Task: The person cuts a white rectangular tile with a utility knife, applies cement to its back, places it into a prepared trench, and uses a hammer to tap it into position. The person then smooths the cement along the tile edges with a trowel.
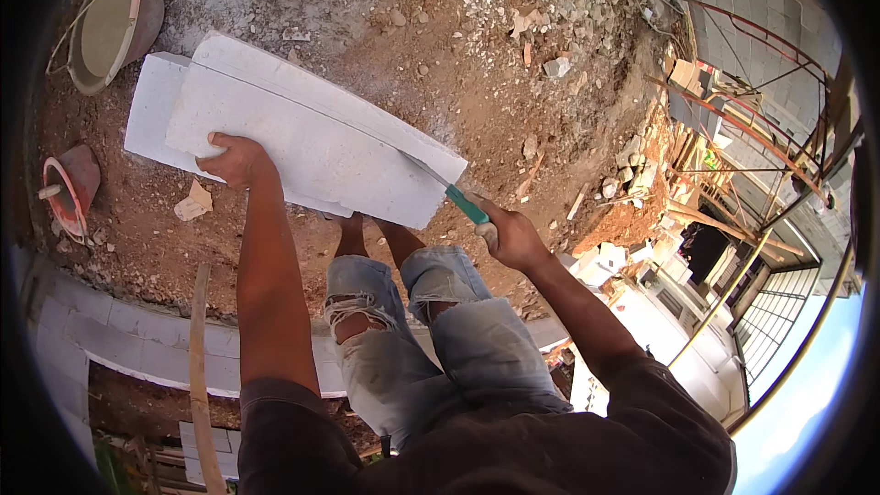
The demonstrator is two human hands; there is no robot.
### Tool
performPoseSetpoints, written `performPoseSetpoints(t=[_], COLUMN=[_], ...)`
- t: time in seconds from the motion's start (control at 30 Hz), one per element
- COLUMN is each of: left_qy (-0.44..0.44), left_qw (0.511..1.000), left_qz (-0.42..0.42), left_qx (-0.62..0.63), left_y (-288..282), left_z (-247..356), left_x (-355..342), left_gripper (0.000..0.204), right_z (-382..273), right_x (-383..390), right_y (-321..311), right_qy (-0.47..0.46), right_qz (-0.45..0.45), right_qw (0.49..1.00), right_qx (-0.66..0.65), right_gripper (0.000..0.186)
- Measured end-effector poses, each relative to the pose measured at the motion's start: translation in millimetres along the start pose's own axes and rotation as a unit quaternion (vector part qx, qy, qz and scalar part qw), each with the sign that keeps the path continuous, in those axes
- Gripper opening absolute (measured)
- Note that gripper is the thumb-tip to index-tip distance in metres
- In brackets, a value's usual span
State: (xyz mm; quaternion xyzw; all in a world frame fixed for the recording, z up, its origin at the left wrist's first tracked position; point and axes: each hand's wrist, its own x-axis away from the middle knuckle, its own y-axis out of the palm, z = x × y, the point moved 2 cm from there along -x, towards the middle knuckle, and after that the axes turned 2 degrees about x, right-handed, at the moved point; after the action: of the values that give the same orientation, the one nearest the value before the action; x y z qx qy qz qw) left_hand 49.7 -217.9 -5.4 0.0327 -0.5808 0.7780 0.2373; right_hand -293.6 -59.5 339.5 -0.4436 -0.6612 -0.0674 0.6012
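Your right hand (511, 236) grips the green handle of a saw (451, 191), its blade sunk into the right end of the white block (302, 133). Your left hand (236, 160) presses flat on the block's near left edge. Bare dirt ground (458, 82) lies open beyond; a bucket (110, 27) sits far left.

A dark, brownish-black short-sleeved shirt (513, 449) is worn, its sleeves ending above the elbows so that both forearms are left bare. Light, faded blue jeans (431, 339) are worn below it, heavily ripped at the knees, with frayed white threads seen across the left knee. No gloves, watch or rings are seen on the left hand (236, 160) or the right hand (510, 236).
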Motion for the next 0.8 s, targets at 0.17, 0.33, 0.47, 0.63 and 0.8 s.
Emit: performPoseSetpoints(t=[0.17, 0.33, 0.47, 0.63, 0.8], left_qy=[0.025, -0.015, 0.006, 0.033, -0.007], left_qw=[1.000, 0.999, 1.000, 0.999, 1.000], left_qz=[0.001, -0.010, 0.011, -0.018, -0.014], left_qx=[-0.019, -0.033, 0.000, -0.014, -0.003], left_y=[-9.2, -2.0, -0.3, -11.3, -3.0], left_z=[3.8, 5.6, 11.2, 15.6, 8.2], left_x=[6.0, 9.4, 12.0, 19.5, 9.9], left_gripper=[0.072, 0.070, 0.070, 0.072, 0.073], right_z=[45.4, 107.1, 85.6, 56.7, 82.7], right_x=[-11.6, 93.8, -52.2, -58.3, 102.8], right_y=[25.8, 21.3, 61.6, 50.4, 1.1], right_qy=[-0.031, -0.088, -0.071, -0.085, -0.098], right_qz=[-0.035, 0.029, 0.009, -0.004, 0.027], right_qw=[0.997, 0.994, 0.996, 0.996, 0.993], right_qx=[0.069, 0.063, 0.058, 0.037, 0.061], right_gripper=[0.055, 0.076, 0.062, 0.061, 0.065])
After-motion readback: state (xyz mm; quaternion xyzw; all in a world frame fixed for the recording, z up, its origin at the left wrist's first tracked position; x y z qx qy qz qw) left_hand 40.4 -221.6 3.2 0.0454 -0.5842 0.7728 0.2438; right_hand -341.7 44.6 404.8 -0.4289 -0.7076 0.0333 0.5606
